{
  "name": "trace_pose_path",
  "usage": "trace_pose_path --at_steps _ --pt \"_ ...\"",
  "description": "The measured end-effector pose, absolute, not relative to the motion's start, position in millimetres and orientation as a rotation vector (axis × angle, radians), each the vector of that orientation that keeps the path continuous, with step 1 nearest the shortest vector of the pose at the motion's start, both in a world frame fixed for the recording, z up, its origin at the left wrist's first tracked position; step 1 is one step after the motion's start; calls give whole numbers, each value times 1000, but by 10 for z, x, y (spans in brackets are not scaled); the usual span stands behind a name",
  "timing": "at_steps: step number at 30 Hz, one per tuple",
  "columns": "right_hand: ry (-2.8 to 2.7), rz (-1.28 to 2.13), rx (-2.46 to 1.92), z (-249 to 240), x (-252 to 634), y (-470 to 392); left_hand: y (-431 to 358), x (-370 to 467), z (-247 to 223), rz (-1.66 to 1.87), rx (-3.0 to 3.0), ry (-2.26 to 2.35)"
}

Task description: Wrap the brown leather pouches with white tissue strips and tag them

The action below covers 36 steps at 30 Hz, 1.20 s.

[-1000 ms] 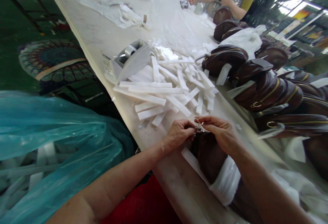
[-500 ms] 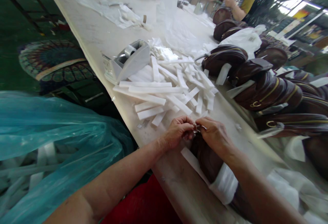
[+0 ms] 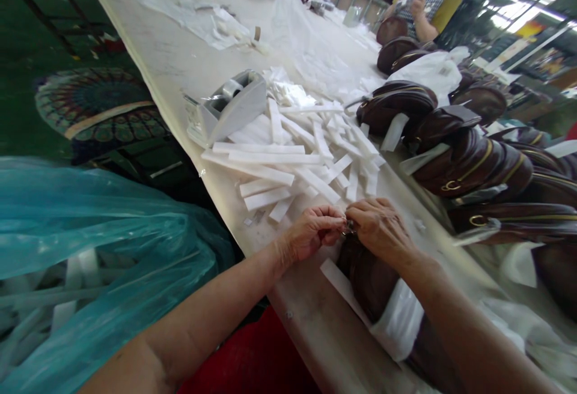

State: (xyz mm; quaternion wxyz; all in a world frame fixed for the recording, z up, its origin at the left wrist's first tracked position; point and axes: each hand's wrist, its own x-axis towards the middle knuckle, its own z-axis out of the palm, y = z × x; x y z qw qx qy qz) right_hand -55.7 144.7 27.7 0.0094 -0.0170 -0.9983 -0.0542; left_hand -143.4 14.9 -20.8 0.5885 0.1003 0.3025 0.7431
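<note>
A dark brown leather bag (image 3: 369, 280) lies on the table in front of me, partly covered by my right forearm. A white foam strip (image 3: 399, 322) is wrapped round its strap. At the bag's far end is a small metal fitting (image 3: 348, 229), a clasp or ring; its exact form is hidden by fingers. My left hand (image 3: 315, 232) pinches the fitting from the left, thumb and forefinger pressed together. From the other side my right hand (image 3: 381, 232) closes its fingers on the same fitting, the back of the hand turned up.
Loose white foam strips (image 3: 274, 158) lie heaped beyond my hands, beside a grey tape dispenser (image 3: 232, 106). Brown bags (image 3: 473, 166) line the table's right side. A blue-green plastic bag (image 3: 135, 220) of strips is at left, near a patterned stool (image 3: 99, 106). A co-worker (image 3: 433, 3) is at the far end.
My right hand has turned slightly, its fingers now covering more of the metal fitting. My left hand keeps its pinch. The co-worker's hands have come down and together.
</note>
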Motion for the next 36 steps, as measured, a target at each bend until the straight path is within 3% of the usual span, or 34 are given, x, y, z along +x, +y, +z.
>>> trace_pose_path --at_steps 7,16,36 --pt "-2934 -180 103 274 -435 1661 152 -1430 -216 1775 188 768" --pt "-2990 -168 69 628 -237 1611 153 -1435 -226 1919 192 620" --pt "-2726 670 -391 432 -347 1203 122 -1280 -240 2003 651 1178"
